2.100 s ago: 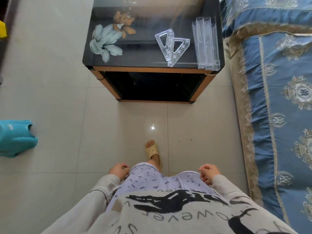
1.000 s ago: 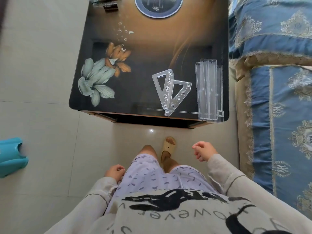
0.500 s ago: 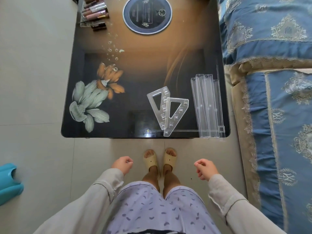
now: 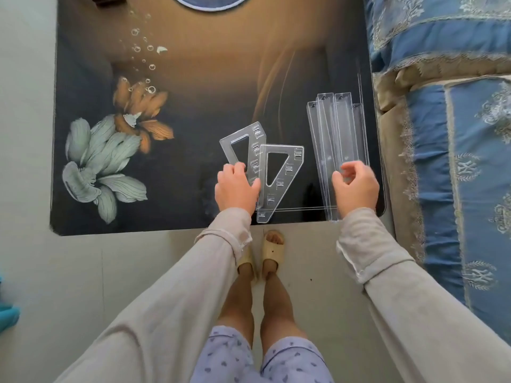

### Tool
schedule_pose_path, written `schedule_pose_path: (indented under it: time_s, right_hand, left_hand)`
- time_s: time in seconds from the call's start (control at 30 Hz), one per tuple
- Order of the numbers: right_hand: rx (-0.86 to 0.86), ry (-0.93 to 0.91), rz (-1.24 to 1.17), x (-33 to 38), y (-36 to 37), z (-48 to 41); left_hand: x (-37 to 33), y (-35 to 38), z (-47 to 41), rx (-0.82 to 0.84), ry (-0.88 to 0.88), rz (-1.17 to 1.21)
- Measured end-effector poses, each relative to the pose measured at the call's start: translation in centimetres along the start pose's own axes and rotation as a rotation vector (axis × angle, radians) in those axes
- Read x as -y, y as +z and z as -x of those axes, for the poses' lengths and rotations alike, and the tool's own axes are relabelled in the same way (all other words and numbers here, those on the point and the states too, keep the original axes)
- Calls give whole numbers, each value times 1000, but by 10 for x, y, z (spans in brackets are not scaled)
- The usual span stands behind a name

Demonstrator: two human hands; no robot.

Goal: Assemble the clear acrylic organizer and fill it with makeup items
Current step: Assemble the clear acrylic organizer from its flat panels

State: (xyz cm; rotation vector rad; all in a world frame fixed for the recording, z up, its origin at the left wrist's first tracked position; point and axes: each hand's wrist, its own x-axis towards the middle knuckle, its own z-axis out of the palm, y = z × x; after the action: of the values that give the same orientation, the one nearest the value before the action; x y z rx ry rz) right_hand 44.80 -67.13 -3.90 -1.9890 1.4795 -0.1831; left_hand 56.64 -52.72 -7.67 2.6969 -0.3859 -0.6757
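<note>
A person stands at a glossy black glass tabletop [image 4: 193,78] printed with an orange and a pale green flower [image 4: 110,150], seen from above. The organizer lies unassembled in flat pieces.

Two clear acrylic triangular side panels [image 4: 293,164] lie flat close to the near edge, right of its middle. Each has rounded corners, a large triangular cut-out and a row of small rectangular slots along one long side. They overlap, and the right one's narrow tip reaches the near edge.

A loose stack of long, narrow clear acrylic strips [image 4: 337,134] lies along the right edge, running back from the near right corner, with their ends staggered.

The left hand [image 4: 236,189] rests on the near part of the left panel, knuckles bent and thumb lying across the acrylic; whether it grips the panel or only touches it cannot be told. The right hand [image 4: 356,189] is over the near ends of the strips, fingers curved, thumb and forefinger apart and closed on nothing.

Both arms wear soft beige sleeves. A round, blue-rimmed disc [image 4: 210,4] is cut off at the far edge. To the right of the table hangs a blue quilted bedspread [image 4: 456,134] with gold embroidery. Below are smooth pale floor tiles [image 4: 83,272] and beige slippers [image 4: 273,250].
</note>
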Motion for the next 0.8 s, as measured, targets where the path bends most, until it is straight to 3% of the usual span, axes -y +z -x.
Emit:
schedule_pose_path:
  time_s: [0.27, 0.5, 0.63, 0.8]
  right_hand:
    - [7, -123, 272, -9, 24, -24]
    - [-29, -155, 460, -8, 36, -20]
    - [-67, -128, 441, -5, 37, -18]
    - [-133, -87, 277, 0, 33, -10]
  left_hand:
    - [-6, 27, -19, -131, 12, -81]
    - [4, 25, -25, -139, 85, -208]
    - [3, 24, -31, -97, 116, -370]
    - [0, 21, -33, -86, 96, -347]
